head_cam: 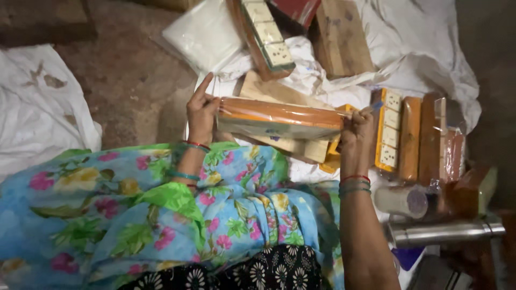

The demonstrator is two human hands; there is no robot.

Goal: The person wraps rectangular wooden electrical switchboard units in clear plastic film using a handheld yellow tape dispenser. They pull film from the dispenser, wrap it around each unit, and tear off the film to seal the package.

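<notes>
Both hands hold a plastic-wrapped switch board (279, 119) level above the lap: left hand (201, 113) clasps one end, forefinger raised; right hand (356, 134) pinches the other. Risk: slick wrap, loose left grip, board slipping onto the wooden boards (285, 144) below.

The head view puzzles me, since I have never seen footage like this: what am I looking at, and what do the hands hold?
A camera on the person's head looks down over a flowered garment at their own two bare hands. Together they hold a long wooden board wrapped in clear plastic: the left hand grips one end, the right hand the other. Beyond lie white sheets, a socket board and bare wooden blocks. Beside the right hand stand more wrapped socket boards; nearer the person lie a roll of tape and a steel flask.
</notes>
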